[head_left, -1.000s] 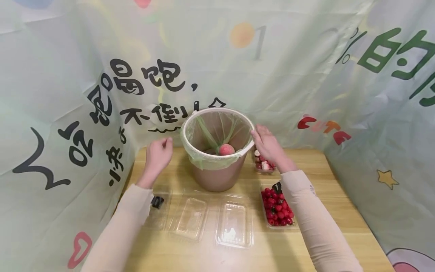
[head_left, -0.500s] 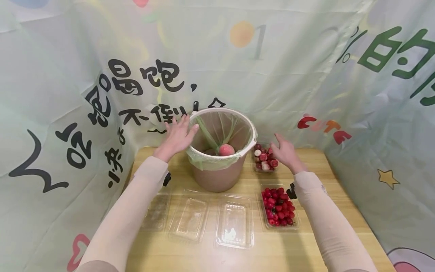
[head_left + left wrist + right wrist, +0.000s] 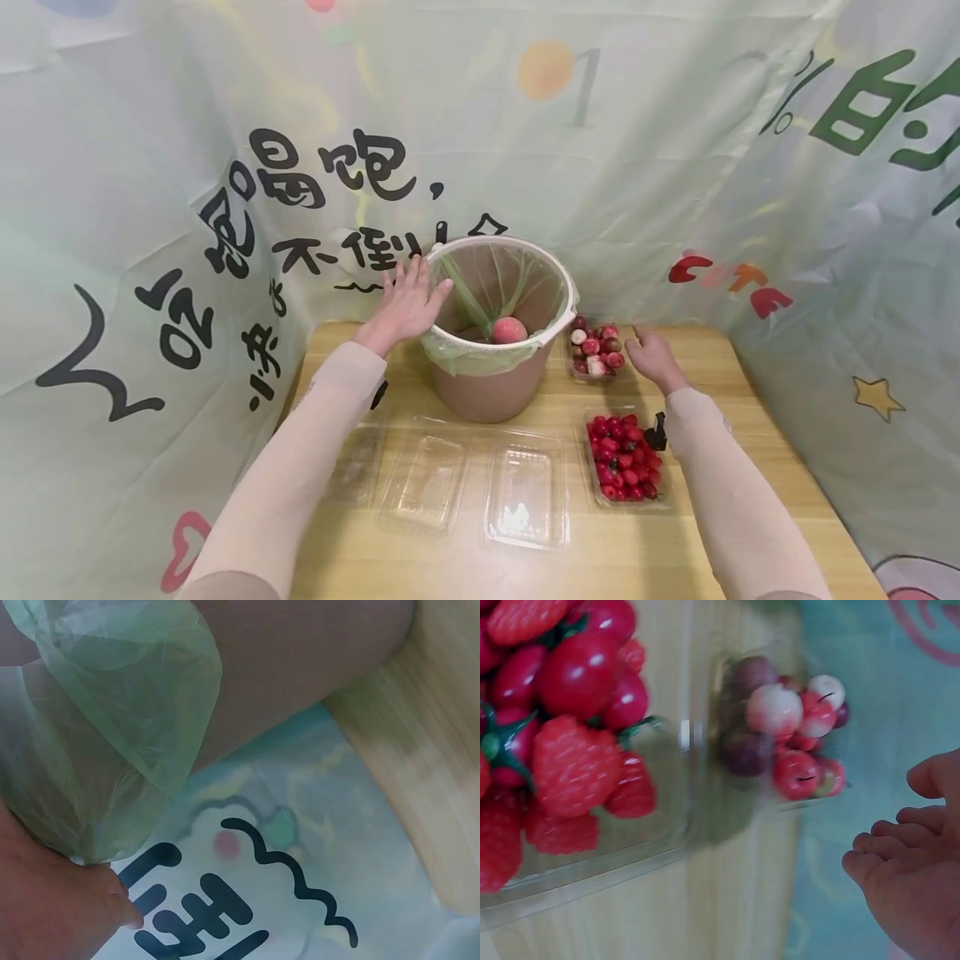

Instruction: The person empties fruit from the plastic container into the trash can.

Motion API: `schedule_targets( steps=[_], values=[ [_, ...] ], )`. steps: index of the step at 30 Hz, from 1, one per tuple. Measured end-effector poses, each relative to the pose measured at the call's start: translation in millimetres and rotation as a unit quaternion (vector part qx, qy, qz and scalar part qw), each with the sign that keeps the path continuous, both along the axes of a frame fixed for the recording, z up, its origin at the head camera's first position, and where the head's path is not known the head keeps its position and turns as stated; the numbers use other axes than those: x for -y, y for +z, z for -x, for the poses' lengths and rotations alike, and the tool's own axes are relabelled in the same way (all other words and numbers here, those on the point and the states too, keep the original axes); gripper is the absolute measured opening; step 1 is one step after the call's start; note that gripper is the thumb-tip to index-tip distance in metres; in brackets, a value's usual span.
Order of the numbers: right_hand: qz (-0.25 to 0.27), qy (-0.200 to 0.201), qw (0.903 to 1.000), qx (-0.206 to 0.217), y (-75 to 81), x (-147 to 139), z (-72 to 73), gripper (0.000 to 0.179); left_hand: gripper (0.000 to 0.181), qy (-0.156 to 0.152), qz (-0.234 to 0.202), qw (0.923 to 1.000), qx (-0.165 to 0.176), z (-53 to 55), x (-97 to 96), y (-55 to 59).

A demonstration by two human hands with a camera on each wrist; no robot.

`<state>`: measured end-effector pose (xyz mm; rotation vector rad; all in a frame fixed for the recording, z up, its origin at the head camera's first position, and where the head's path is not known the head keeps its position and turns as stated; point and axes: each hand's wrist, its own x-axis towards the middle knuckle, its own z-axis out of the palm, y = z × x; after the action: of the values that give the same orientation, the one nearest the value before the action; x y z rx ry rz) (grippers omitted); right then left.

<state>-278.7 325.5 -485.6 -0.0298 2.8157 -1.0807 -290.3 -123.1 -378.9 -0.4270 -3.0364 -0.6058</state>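
A brownish-pink bin (image 3: 491, 387) lined with a thin green plastic bag (image 3: 468, 360) stands at the back of the table, a pink peach-like ball (image 3: 509, 331) inside it. My left hand (image 3: 408, 304) rests at the bin's left rim with its fingers spread straight. In the left wrist view that hand (image 3: 56, 896) is right at the bag's folded edge. My right hand (image 3: 654, 357) is just right of a clear box of mixed small fruits (image 3: 597, 350), holding nothing. The right wrist view shows this hand (image 3: 919, 862) with palm up and fingers extended, apart from the fruit box.
Nearer on the right sits a clear box of red berries and cherries (image 3: 626, 458). Clear plastic trays (image 3: 527, 493) lie on the wooden table (image 3: 570, 571) in front of the bin. Printed cloth walls (image 3: 645, 167) enclose the back and sides.
My left hand has uncurled and moved right to the bin's left rim. My right hand has left the bin's right rim and moved right and down beside the small fruit box.
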Motion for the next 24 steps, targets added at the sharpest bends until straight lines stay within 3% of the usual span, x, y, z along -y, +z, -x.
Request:
schedule_targets(
  steps=[14, 24],
  values=[
    [-0.029, -0.003, 0.9989, 0.038, -39.8, -13, 0.2, 0.062, 0.090, 0.007, 0.020, 0.9997, -0.007, 2.2, 3.0, 4.9],
    [-0.019, -0.023, 0.9981, 0.055, -56.5, -16, 5.8, 0.062, 0.088, 0.009, 0.026, 0.9996, -0.001, 1.6, 0.3, -0.5]
  ],
)
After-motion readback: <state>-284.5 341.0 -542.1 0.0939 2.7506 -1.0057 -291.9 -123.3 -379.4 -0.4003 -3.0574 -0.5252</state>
